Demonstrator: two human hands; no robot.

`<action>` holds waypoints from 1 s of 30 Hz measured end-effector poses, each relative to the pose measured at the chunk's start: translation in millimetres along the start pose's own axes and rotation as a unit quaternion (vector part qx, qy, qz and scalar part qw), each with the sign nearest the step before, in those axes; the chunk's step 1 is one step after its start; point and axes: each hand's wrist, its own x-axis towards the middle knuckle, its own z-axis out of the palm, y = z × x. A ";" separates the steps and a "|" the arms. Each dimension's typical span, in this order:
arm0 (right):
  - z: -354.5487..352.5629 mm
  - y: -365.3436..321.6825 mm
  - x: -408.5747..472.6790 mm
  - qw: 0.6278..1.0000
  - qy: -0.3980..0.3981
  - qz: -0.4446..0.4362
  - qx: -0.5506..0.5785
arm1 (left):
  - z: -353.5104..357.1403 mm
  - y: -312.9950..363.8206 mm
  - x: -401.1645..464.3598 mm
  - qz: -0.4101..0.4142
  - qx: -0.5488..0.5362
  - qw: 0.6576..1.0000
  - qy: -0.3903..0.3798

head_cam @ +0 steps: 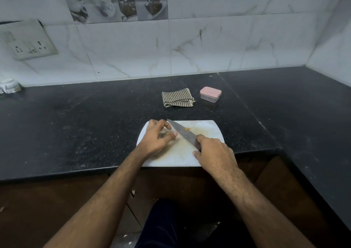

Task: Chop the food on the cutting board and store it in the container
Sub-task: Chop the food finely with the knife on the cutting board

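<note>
A white cutting board [207, 130] lies at the counter's front edge. My right hand [212, 152] grips the handle of a kitchen knife [181, 132], its blade slanting across the board with the tip pointing far left. A small orange bit of food [187, 129] sticks to the blade. My left hand [157, 135] sits on the board's left part, fingers curled around a small pale piece of food [168, 133], mostly hidden. A clear container with a pink lid [210, 94] stands shut farther back on the counter.
A folded checked cloth [177, 98] lies left of the container. The black stone counter [76, 124] runs along a marble-tiled wall and turns a corner on the right. A socket plate [28, 42] is on the wall at left; a white object [9, 86] sits far left.
</note>
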 end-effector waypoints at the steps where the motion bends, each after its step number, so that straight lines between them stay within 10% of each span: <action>1: -0.2 1.5 -0.6 1.000 0.008 -0.002 -0.001 | 0.8 2.2 2.7 0.010 0.007 1.000 0.025; 23: -6.2 26.4 -23.4 0.999 0.034 -0.034 0.007 | 30.5 68.9 72.2 0.008 0.099 0.989 -0.107; 30: -2.7 27.7 -20.3 0.999 0.008 -0.017 0.047 | 22.5 45.7 70.3 0.014 0.097 0.995 -0.010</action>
